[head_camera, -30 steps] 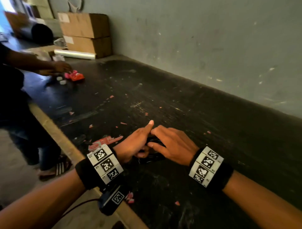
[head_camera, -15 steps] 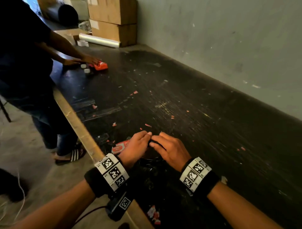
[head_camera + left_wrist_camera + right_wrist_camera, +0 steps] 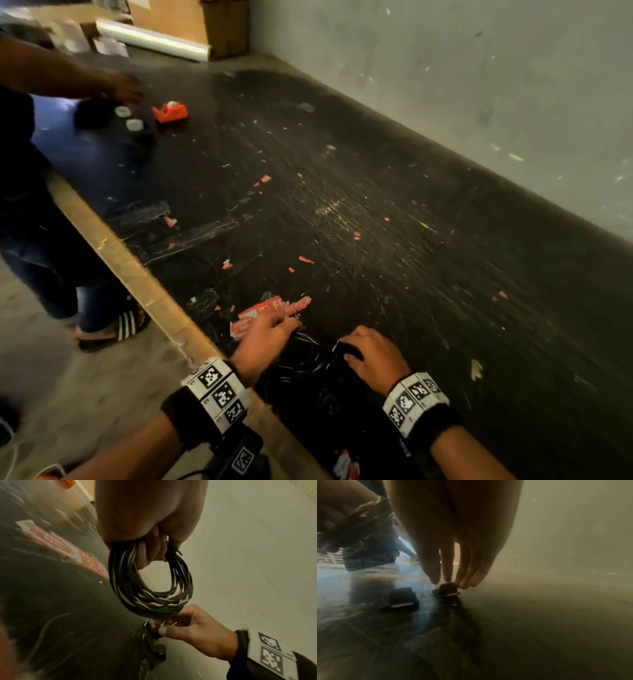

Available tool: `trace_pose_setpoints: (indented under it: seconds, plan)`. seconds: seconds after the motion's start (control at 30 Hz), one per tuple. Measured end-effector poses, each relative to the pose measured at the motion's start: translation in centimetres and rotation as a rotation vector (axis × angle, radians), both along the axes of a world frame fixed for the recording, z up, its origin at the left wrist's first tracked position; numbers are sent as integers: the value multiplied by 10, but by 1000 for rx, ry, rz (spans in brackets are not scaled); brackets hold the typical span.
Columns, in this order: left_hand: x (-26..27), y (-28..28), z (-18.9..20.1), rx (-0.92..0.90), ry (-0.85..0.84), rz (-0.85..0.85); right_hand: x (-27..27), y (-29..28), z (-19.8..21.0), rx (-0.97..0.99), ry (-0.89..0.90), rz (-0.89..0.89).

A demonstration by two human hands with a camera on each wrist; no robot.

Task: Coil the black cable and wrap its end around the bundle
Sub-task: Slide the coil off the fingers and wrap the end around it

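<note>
The left hand [image 3: 147,524] grips one coiled black cable [image 3: 150,588]; beside it, the right hand [image 3: 453,555], fingertips down, seemingly pinches one of two small black plugs [image 3: 447,590].

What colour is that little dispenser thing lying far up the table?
Bright orange. The tape dispenser shows best in the head view, near the other person's hand.

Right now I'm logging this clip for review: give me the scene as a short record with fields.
surface: dark scratched table along a grey wall
cable: black cable gathered in a coil of many loops
left hand: left hand grips the coil's top, fingers through the loops
right hand: right hand with fingertips on a small black piece on the table
bystander: another person's hand near an orange tape dispenser
</note>
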State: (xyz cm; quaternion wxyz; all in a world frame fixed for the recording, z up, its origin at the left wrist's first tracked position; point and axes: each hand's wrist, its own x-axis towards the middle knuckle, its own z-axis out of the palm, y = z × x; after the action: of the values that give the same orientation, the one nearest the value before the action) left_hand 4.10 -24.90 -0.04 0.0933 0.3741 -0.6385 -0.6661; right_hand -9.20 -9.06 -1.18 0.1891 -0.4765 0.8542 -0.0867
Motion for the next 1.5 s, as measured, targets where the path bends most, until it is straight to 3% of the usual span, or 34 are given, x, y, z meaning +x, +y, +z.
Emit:
trace_pose_setpoints:
  seconds: [0.23, 0.3, 0.4, 0.47, 0.57, 0.67, 0.77, 0.9, 1.0, 1.1, 1.17, 1.23, 1.33, 1.5]
  plan:
    - [5, 1, -6, -12, 76, -117, 8, -8, -7, 152, 159, 50]
    - [3, 2, -3, -16, 119, -170, 8, -9, -1, 36, 90, -41]
    - [-1, 6, 3, -54, 177, -255, 13, -14, 19, -301, -84, -201]
    - [-3, 9, 7, -105, 217, -308, 21, -17, 37, -432, -173, -205]
    - [-5, 11, 12, -188, 262, -375, 30, -16, 59, -468, -199, -102]
    - [-8, 12, 14, -230, 295, -428, 30, -11, 67, -514, -155, -112]
    - [-11, 13, 22, -223, 345, -498, 29, -6, 69, -564, -170, -230]
    - [-14, 23, 28, -320, 383, -465, 27, -7, 69, -608, -243, -466]
    - [-16, 35, 35, -359, 423, -391, 26, -9, 81, -717, -442, -633]
    - [-19, 37, 46, -167, 438, -315, 25, 0, 105, -822, -769, -595]
    - [-19, 37, 55, 12, 415, -277, 25, 14, 116, -793, -884, -500]
    - [-18, 41, 64, 121, 389, -280, 25, 28, 124, -745, -854, -389]
    - [-17, 54, 77, 171, 400, -329, 25, 42, 138, -753, -672, -298]
    - [-19, 81, 105, 176, 369, -320, 30, 76, 176, -899, -442, -345]
